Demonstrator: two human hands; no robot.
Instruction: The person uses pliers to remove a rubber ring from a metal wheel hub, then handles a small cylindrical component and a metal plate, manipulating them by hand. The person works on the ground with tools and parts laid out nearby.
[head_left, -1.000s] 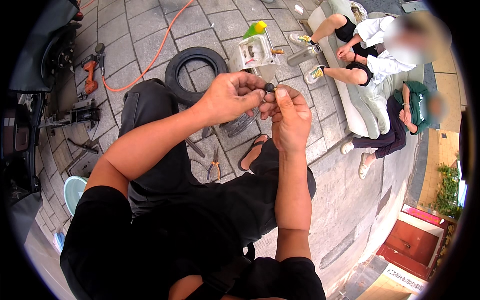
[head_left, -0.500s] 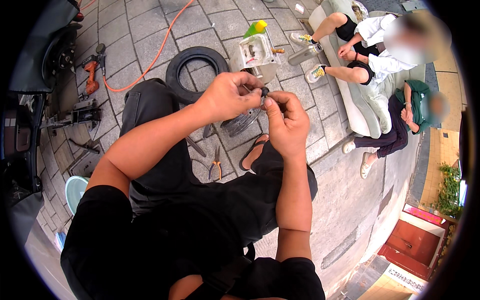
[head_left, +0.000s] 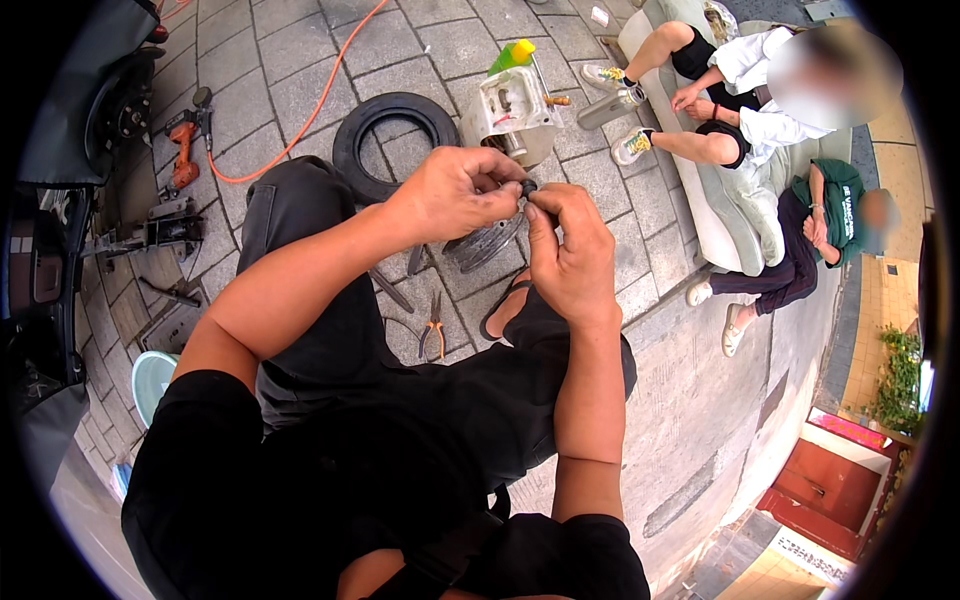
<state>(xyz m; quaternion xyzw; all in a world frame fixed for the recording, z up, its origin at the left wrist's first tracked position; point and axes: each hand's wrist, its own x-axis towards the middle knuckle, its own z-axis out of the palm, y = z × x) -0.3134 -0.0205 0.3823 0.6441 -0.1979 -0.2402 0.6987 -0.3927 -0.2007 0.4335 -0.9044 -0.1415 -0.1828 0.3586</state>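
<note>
small black piece (head_left: 528, 187) is clamped between the fingertips of my left hand (head_left: 452, 195), up off the paving (head_left: 280, 50); my right hand (head_left: 578, 255) curls close beside it, though i cannot tell whether it grips too. a tire (head_left: 347, 150) lies by the left edge of a white box (head_left: 480, 124).

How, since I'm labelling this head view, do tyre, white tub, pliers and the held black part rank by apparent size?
1. Tyre
2. White tub
3. Pliers
4. Black part: smallest as visible, partly covered
</note>
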